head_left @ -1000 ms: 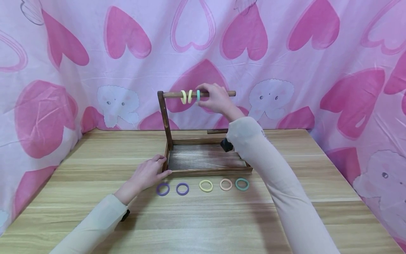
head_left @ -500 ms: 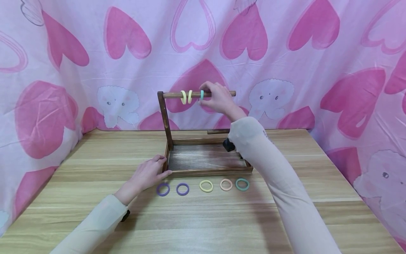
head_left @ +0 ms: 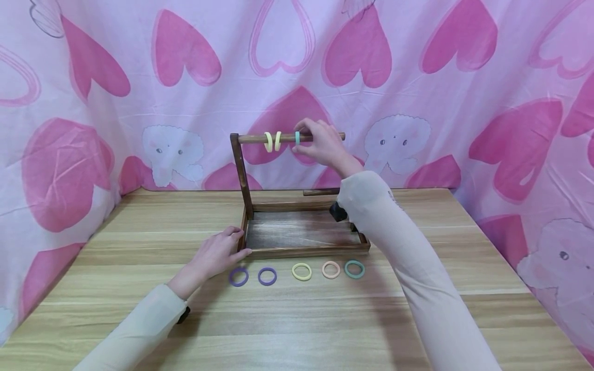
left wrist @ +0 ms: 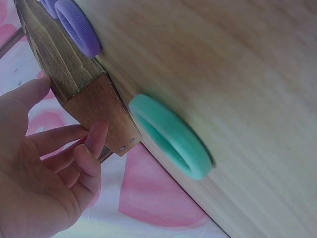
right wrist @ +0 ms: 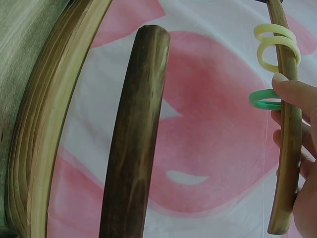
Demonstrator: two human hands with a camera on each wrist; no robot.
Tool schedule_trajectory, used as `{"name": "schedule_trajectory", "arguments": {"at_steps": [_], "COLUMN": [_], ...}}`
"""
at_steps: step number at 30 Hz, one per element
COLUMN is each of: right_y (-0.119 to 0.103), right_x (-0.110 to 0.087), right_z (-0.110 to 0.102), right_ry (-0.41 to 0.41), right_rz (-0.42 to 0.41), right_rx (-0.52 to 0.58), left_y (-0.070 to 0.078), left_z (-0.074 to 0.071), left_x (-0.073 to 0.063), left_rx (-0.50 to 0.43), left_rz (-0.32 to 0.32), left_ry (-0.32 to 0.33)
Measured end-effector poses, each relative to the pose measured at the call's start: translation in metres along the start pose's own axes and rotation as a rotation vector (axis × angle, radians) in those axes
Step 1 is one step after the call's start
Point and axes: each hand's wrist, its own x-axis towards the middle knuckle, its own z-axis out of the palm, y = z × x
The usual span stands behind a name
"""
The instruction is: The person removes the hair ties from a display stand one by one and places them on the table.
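A brown wooden rack [head_left: 301, 252] stands on the table, with a tray base and an upper bar [head_left: 255, 139]. Two yellow hair ties [head_left: 268, 141] hang round this bar. Further right a green hair tie [head_left: 297, 138] encircles it, pinched by my right hand [head_left: 325, 144], whose thumb and fingers lie either side of the bar in the right wrist view. My left hand [head_left: 218, 252] grips the tray's front left corner, thumb on the front board and a bent finger against the end piece. Another green hair tie [left wrist: 171, 136] lies near that end in the left wrist view.
In front of the tray lies a row: two purple hair ties [head_left: 238, 276], a yellow one [head_left: 301, 271], a peach one [head_left: 331, 270] and a green one [head_left: 355, 269]. A lower bar [right wrist: 133, 134] juts out behind the right forearm. Patterned pink cloth [head_left: 297, 51] hangs behind the table.
My right hand has slid the green hair tie a little to the right along the upper bar, away from the two yellow ones. The left hand has stayed in place.
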Motion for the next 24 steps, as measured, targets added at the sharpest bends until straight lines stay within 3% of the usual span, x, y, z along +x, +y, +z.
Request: {"name": "schedule_trajectory", "arguments": {"at_steps": [18,24], "right_y": [0.0022,0.0049], "right_x": [0.0018,0.0], "right_z": [-0.0015,-0.0029], "right_ry": [-0.028,-0.012], "right_rz": [-0.066,-0.084], "right_rx": [0.07,0.026], "left_y": [-0.0007,0.0001], "left_z": [0.0011,0.0003], "left_x": [0.0002,-0.0001], "left_rx": [0.02,0.019], "left_rz": [0.017,0.018], "left_ry": [0.015,0.018]}}
